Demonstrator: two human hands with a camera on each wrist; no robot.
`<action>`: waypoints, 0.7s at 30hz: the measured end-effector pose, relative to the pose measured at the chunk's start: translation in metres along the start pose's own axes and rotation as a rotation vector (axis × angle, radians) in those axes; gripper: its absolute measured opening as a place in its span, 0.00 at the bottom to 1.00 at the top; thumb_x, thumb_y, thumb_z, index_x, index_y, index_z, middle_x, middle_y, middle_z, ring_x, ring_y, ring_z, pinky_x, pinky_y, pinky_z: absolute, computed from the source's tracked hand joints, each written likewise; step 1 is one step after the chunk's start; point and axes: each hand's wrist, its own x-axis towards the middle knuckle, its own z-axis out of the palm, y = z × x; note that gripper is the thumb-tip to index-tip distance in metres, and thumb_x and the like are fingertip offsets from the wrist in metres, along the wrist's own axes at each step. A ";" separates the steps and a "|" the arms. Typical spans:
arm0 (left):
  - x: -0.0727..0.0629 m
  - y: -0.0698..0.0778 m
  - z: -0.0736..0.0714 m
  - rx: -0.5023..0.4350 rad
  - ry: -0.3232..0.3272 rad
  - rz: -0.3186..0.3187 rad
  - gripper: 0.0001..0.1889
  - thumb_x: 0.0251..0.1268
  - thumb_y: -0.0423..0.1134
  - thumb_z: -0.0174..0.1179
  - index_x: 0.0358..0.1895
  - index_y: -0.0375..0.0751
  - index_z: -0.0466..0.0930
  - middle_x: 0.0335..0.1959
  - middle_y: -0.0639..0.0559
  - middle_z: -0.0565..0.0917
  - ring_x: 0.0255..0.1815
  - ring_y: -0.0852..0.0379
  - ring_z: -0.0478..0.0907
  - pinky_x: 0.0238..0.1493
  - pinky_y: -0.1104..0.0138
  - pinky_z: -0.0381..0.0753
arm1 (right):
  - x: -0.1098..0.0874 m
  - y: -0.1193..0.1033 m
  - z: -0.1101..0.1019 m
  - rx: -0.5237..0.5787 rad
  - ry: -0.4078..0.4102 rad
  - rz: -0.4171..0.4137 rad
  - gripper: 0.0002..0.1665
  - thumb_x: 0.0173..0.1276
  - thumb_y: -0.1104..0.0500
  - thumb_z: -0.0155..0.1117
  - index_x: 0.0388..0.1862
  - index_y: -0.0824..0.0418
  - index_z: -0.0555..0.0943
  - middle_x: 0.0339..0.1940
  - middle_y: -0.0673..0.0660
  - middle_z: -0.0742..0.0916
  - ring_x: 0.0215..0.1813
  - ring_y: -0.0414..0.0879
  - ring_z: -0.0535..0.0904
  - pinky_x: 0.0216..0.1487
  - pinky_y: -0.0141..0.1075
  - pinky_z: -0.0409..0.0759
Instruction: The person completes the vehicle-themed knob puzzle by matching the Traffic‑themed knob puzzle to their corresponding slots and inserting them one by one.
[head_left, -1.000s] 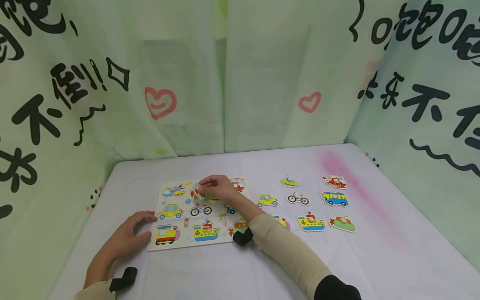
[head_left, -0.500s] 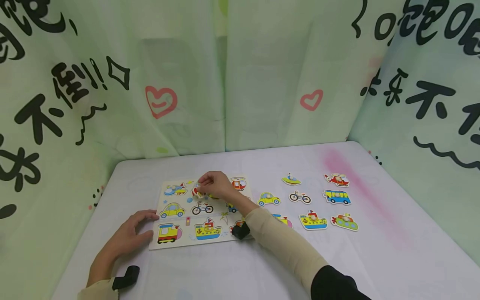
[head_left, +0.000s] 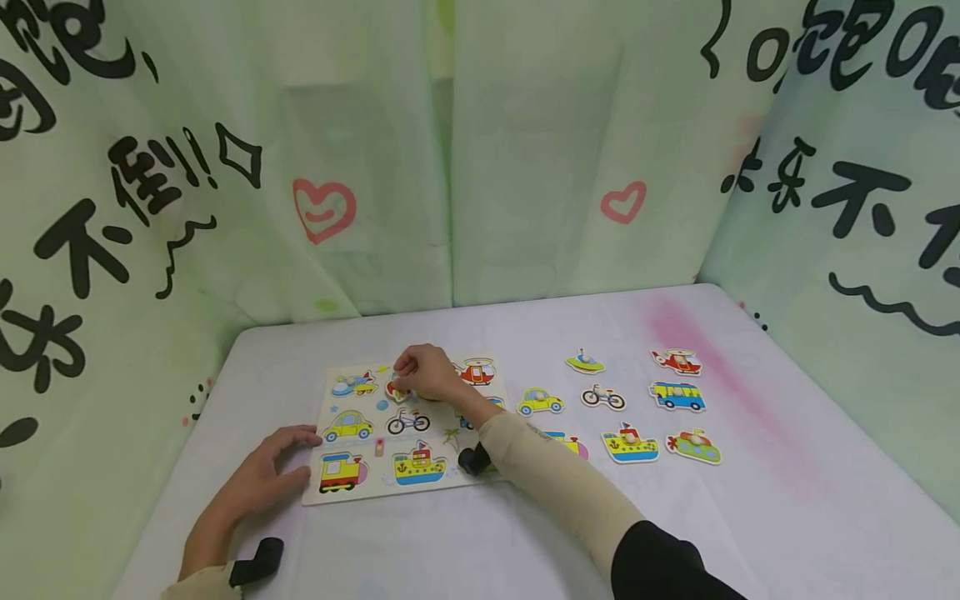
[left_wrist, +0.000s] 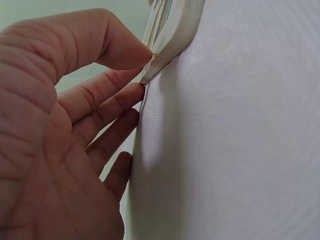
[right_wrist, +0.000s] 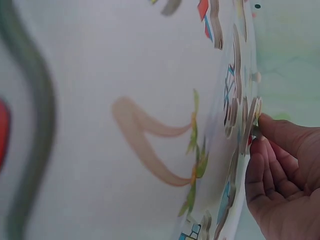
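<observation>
My right hand (head_left: 435, 375) pinches a small knob on a red-and-white puzzle piece (head_left: 393, 391) at the back row of the puzzle board (head_left: 379, 495). The fingers hide much of that piece in the head view. In the right wrist view, thumb and fingertips meet at the knob of the thin puzzle piece (right_wrist: 250, 131), which stands on edge in that tilted view. My left hand (head_left: 258, 475) rests against the board's left edge, fingers extended. Up close, the left thumb and fingertips touch the pale board edge (left_wrist: 175, 45).
To the right of the board lie several loose vehicle pieces, among them a yellow car (head_left: 540, 402), a bicycle (head_left: 603, 397), a bus (head_left: 677, 396), a ship (head_left: 630, 444) and a helicopter (head_left: 677, 362). A white-covered table (head_left: 570, 533) bears everything, with green curtains behind.
My right hand stays at the same spot on the board's back row, its wrist and forearm shifting slightly left. The left hand keeps its place against the board.
</observation>
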 end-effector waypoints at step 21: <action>0.001 0.000 0.003 0.019 -0.006 -0.025 0.20 0.61 0.29 0.65 0.57 0.39 0.79 0.70 0.35 0.73 0.75 0.31 0.62 0.74 0.34 0.58 | 0.006 0.001 0.006 -0.104 0.010 0.002 0.11 0.64 0.62 0.75 0.43 0.65 0.85 0.36 0.55 0.86 0.35 0.40 0.77 0.39 0.29 0.76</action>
